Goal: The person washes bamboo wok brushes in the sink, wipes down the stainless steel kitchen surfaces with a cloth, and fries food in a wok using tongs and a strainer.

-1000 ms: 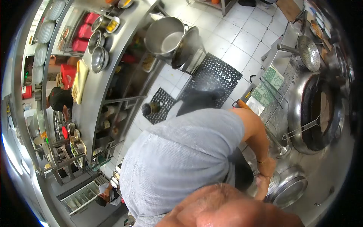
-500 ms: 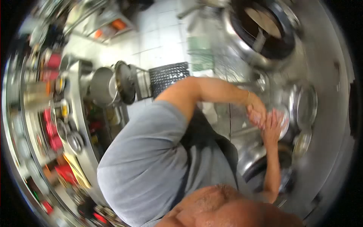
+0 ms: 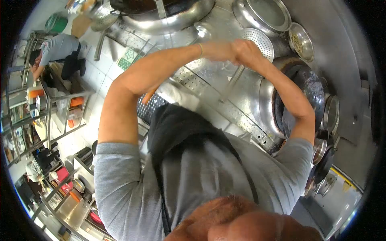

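My left hand (image 3: 219,52), with a thin band at the wrist, reaches in from the left. It is smeared by motion, so its fingers are unclear. My right hand (image 3: 247,52) meets it from the right, with fingers bent and closed. Whatever may be between the hands is hidden. Just beyond them lies a round perforated skimmer (image 3: 260,43) over the metal counter; a metal handle slants down below my right hand. Near it are a large metal bowl (image 3: 268,14) and a smaller bowl (image 3: 301,41) with bits of food in it.
A large wok (image 3: 177,22) sits at the top, and a dark wok (image 3: 303,100) at the right. Another perforated ladle (image 3: 103,18) lies upper left. A white cloth (image 3: 177,94) is at the counter edge. Another person (image 3: 62,48) bends over metal racks at far left.
The view has swung round toward the counter, bringing both arms into full sight. My right hand, spread half a second ago beside pinkish material, is now closed against my left.
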Motion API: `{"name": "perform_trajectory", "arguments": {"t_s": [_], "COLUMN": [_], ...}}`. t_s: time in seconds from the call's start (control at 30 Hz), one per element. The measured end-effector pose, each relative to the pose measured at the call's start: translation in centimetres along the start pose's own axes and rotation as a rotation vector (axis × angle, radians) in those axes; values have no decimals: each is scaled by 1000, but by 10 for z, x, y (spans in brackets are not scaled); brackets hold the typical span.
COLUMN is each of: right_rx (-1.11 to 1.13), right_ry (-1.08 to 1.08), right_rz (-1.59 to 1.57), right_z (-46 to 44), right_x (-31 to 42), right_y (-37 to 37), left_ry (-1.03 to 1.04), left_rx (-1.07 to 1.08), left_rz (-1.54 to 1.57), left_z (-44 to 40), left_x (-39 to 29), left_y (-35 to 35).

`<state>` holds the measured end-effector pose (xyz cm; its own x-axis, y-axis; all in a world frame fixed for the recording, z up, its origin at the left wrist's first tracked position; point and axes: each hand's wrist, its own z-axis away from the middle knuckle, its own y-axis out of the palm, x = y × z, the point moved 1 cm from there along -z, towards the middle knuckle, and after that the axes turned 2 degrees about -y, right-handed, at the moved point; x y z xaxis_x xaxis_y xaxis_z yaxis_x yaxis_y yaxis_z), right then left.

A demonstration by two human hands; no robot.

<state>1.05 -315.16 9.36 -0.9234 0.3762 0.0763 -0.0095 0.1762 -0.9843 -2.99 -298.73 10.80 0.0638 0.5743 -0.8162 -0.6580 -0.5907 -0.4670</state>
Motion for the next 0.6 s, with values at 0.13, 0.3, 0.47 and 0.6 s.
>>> {"name": "perform_trajectory", "arguments": {"t_s": [0.13,0.3,0.47,0.6], "right_rx": [121,124,40,-45], "right_ry": [140,282,511,680], "right_rz": [-58,-193,-426,-655], "right_z": [0,11,9,15], "right_x": [0,-12,5,14], "right_y": [0,26,18,28], "left_ry": [286,107,81,133], "left_rx": [-268,-316,-331,-361], "left_rz": [-383,-350,-495,-616], "left_z": [-60,-25,-13,-11], "left_x": [59,17,6,4], "left_y": [32,25,17,14]}}
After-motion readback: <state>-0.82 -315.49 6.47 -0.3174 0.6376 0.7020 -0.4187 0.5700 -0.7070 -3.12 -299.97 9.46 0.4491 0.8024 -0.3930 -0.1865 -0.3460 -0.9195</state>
